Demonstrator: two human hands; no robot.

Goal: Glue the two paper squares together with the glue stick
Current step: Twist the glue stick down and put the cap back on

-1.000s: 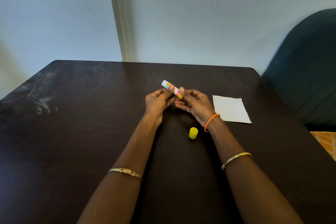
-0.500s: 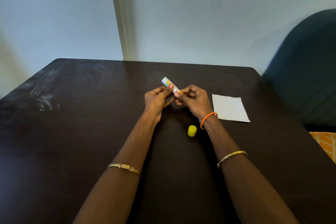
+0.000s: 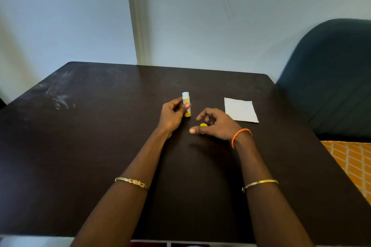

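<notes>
Left hand (image 3: 173, 115) fingers clamp the glue stick (image 3: 186, 104) upright, white tip up. Right hand (image 3: 215, 124) spread loose over the yellow cap (image 3: 203, 125). Paper (image 3: 240, 109) flat on counter (image 3: 100, 146), just right of right hand, which is nearer.

The glue stick (image 3: 186, 104) stands nearly upright, uncapped, its white tip up and yellow base down, with a white, blue and yellow label. Its yellow cap (image 3: 203, 125) lies apart, near it to the right. The white paper (image 3: 240, 109) lies flat farther right; separate squares cannot be told.
</notes>
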